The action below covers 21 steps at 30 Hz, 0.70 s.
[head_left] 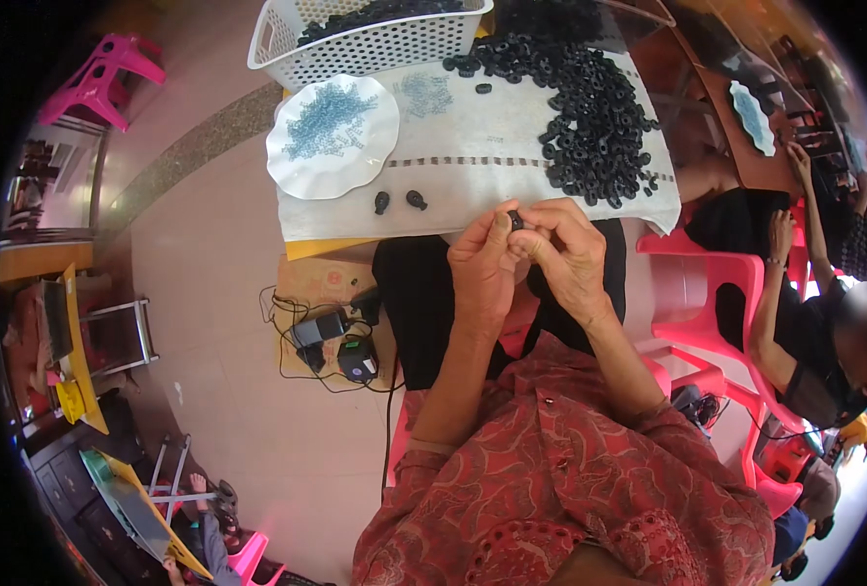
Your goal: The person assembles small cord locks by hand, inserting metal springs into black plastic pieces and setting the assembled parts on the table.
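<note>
Both hands meet just past the table's near edge, fingers closed around one small black plastic part (pixel 516 221). My left hand (pixel 485 256) pinches it from the left, and my right hand (pixel 567 256) grips it from the other side. Fingertips cover much of the part. Two similar black pieces, one here (pixel 416 199), lie on the white cloth (pixel 433 210) to the left of my hands. Beyond them a white wavy-edged plate (pixel 292 176) carries a heap of small clear bluish pieces (pixel 328 119). A large pile of black ring-like parts (pixel 599 127) spreads over the right side.
At the back stands a white perforated basket (pixel 375 61) holding more black parts. Cables and black adapters (pixel 357 359) lie on cardboard to the left of my legs. A person in dark clothes (pixel 795 332) sits on the right near a pink chair (pixel 717 283).
</note>
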### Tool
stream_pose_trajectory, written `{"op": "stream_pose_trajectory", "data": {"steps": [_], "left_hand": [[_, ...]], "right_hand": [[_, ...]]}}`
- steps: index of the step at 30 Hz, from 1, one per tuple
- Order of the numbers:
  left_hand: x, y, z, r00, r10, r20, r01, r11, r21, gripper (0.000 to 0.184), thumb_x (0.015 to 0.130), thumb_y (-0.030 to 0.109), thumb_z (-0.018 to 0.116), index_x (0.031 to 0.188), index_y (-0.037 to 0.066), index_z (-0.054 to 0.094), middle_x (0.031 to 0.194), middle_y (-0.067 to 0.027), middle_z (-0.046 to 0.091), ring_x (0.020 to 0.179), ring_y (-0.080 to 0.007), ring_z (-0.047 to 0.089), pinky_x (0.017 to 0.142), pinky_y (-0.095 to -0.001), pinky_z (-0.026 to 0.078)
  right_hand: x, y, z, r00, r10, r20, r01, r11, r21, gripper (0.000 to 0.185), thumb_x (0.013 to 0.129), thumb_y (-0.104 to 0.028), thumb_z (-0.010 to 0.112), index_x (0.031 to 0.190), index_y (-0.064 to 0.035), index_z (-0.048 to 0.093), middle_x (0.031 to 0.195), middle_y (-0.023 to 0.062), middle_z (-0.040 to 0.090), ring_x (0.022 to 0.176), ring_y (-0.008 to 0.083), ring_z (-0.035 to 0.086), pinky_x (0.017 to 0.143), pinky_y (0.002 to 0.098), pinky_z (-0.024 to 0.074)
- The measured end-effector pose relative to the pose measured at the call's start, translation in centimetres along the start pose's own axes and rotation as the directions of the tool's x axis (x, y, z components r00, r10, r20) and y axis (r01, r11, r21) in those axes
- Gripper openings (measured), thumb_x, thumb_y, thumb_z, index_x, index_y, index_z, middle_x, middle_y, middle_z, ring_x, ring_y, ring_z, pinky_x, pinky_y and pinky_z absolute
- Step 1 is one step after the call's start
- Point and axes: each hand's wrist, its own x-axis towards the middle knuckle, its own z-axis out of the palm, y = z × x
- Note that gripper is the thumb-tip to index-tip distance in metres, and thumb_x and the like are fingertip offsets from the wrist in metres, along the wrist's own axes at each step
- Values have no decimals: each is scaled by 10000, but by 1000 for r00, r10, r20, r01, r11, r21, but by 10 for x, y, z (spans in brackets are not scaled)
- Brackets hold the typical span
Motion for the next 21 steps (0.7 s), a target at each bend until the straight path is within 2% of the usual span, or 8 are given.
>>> {"op": "stream_pose_trajectory", "data": {"steps": [4,7,11,13,15,17,18,21], "left_hand": [[4,13,-12,998,48,-27,-43,985,167,202,920,33,588,1108,-26,631,892,-68,662,708,-87,593,644,-210,499],[6,31,-12,950,272,-151,-167,856,489,187,907,46,612,1076,-28,639,843,-51,665,646,-74,578,592,-202,486],[13,52,-32,811,581,-65,-325,540,776,146,880,61,656,1008,-8,657,841,-42,665,644,-80,562,589,-217,465],[18,65,-35,634,741,222,-339,9,941,151,854,63,680,995,12,661,817,-56,647,640,-117,569,577,-248,465],[19,73,-39,617,746,249,-253,-111,961,166,824,99,714,948,-2,673,834,-71,657,634,-144,583,585,-274,475],[26,76,-47,542,709,451,-184,-424,887,167,794,102,728,928,20,673,815,-90,640,657,-211,601,603,-311,483],[25,76,-43,577,700,420,-144,-419,896,172,763,91,734,900,35,647,821,-103,612,762,-292,587,656,-370,482],[28,74,-43,565,690,453,-133,-465,875,176,771,85,730,918,34,648,823,-106,606,760,-290,588,660,-372,483]], "right_hand": [[-3,2,1,994,109,10,-109,991,83,205,838,7,654,1043,6,655,950,70,605,639,84,569,567,218,459],[-4,6,-6,980,197,-5,-194,970,146,158,877,32,579,1008,2,663,894,37,599,627,64,551,552,204,439],[-12,29,-20,959,280,-47,-272,952,138,124,869,41,542,910,7,654,826,24,584,613,48,519,535,193,407],[-13,28,-23,935,353,-36,-340,921,191,118,867,29,536,901,6,647,816,24,586,636,58,524,554,201,414],[-19,40,-25,933,352,-81,-343,934,102,106,854,19,551,907,6,642,794,36,585,635,80,532,564,219,422],[-24,48,-29,948,304,-95,-303,953,20,98,849,16,559,904,7,640,784,44,583,635,87,536,566,226,424],[-24,47,-32,960,262,-100,-269,961,-66,91,843,12,567,901,9,637,775,51,580,634,94,539,569,233,425],[-22,47,-43,984,125,-125,-151,962,-226,106,817,29,565,902,4,625,783,104,583,639,178,566,573,273,443]]}}
